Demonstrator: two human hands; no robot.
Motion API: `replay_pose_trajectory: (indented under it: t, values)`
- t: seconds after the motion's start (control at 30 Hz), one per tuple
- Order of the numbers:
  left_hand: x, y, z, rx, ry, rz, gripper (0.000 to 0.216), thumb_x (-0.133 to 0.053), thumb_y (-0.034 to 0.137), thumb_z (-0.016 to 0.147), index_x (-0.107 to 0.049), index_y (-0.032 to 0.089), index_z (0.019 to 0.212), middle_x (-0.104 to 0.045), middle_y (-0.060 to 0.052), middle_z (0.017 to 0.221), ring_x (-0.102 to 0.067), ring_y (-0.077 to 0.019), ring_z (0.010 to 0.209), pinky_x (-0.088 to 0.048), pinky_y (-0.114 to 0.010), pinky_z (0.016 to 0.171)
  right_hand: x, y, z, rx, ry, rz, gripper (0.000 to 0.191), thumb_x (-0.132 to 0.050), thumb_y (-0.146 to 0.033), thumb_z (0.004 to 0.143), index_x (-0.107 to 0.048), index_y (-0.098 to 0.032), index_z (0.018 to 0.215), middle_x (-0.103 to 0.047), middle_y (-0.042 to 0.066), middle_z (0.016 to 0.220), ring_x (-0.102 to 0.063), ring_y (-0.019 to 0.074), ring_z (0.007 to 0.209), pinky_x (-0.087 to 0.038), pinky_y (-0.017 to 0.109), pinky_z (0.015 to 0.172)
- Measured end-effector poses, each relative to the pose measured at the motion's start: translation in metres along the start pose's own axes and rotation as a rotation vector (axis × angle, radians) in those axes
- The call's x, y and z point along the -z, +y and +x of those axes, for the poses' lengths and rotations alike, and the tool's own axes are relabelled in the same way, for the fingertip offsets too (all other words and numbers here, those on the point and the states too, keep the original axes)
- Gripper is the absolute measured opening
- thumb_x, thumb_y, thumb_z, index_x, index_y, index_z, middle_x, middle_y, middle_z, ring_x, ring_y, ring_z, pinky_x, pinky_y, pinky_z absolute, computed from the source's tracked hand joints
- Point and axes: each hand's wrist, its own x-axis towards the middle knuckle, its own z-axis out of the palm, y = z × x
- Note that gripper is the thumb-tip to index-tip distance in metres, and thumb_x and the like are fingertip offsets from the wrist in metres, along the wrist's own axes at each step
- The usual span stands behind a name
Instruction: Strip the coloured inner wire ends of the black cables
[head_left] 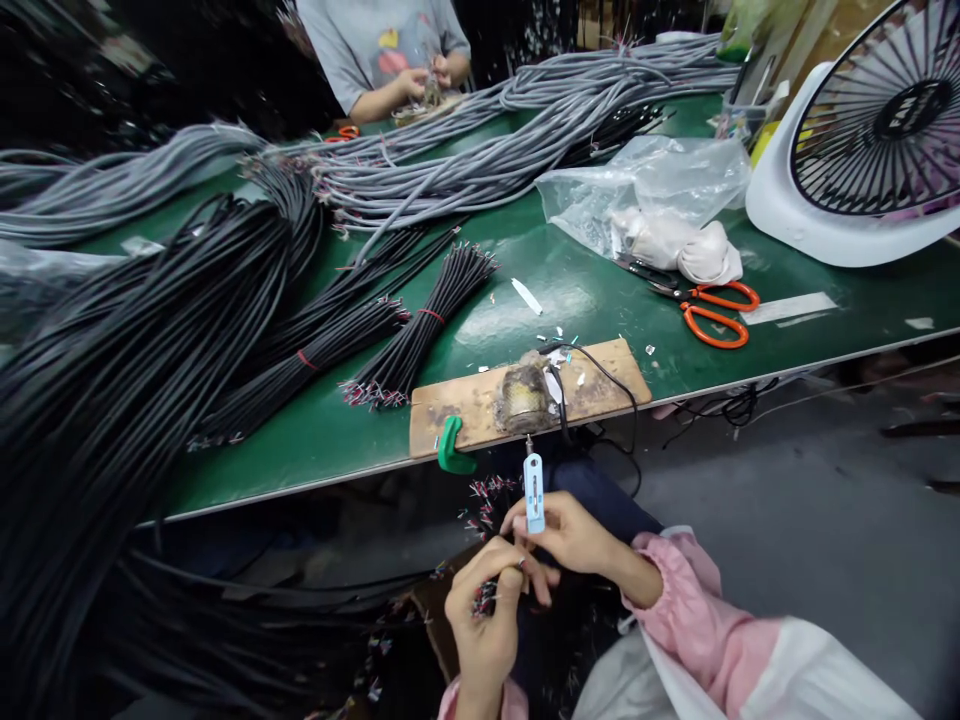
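My left hand (484,610) is closed around the ends of black cables (484,598), whose thin red and white wires stick out between the fingers. Just above it on the right, my right hand (574,535) has its fingers bent together beside a light-blue holder (534,495) with a slot in it. What those fingers pinch, if anything, is hidden. The holder joins by a short metal rod to a taped, rounded body (525,398) on a wooden board (457,400). Below the board, more wire ends (489,500) show behind my hands.
Black cable bundles (427,320) and grey cables (450,180) lie across the green table (300,480). Orange-handled scissors (716,315), a plastic bag (652,185) and a white fan (787,220) are on the right. A green clamp (452,448) grips the board. Opposite, a person (390,60) handles something small.
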Motion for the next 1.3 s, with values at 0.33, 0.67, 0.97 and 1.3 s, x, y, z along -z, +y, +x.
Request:
replay_pose_trajectory:
  t: [0.33, 0.67, 0.97, 1.3]
  values:
    - [-0.001, 0.003, 0.004, 0.046, 0.138, 0.067, 0.016, -0.073, 0.029, 0.086, -0.076, 0.02, 0.073, -0.067, -0.001, 0.063, -0.058, -0.0153, 0.055, -0.046, -0.024, 0.05, 0.001, -0.066, 0.014, 0.152, 0.155, 0.0, 0.062, -0.058, -0.072, 0.086, -0.071, -0.012, 0.078, -0.06, 0.003, 0.07, -0.052, 0.012, 0.061, -0.042, 0.023, 0.057]
    - [-0.013, 0.013, 0.015, 0.029, 0.112, 0.059, 0.01, -0.077, 0.026, 0.083, -0.079, 0.022, 0.074, -0.071, -0.001, 0.064, -0.063, -0.0154, 0.055, -0.05, -0.025, 0.055, -0.003, -0.057, 0.02, 0.094, 0.117, 0.273, 0.052, -0.068, -0.062, 0.085, -0.066, -0.012, 0.071, -0.052, -0.002, 0.061, -0.042, 0.0084, 0.052, -0.037, 0.021, 0.053]
    - [-0.008, 0.01, 0.011, 0.072, 0.118, 0.005, 0.017, -0.076, 0.033, 0.084, -0.078, 0.021, 0.072, -0.07, -0.002, 0.062, -0.06, -0.0145, 0.052, -0.047, -0.024, 0.05, -0.003, -0.054, 0.021, 0.086, 0.08, 0.337, 0.053, -0.068, -0.063, 0.085, -0.066, -0.012, 0.072, -0.054, -0.001, 0.063, -0.044, 0.0084, 0.054, -0.038, 0.02, 0.052]
    - [-0.004, 0.016, -0.01, 0.192, 0.145, 0.114, 0.033, -0.074, 0.047, 0.083, -0.077, 0.019, 0.065, -0.063, -0.002, 0.049, -0.051, -0.0139, 0.041, -0.043, -0.026, 0.043, 0.004, -0.029, -0.017, 0.353, -0.051, 0.113, 0.022, -0.085, -0.036, 0.078, -0.077, -0.016, 0.085, -0.067, 0.003, 0.076, -0.058, 0.0127, 0.066, -0.047, 0.025, 0.062]
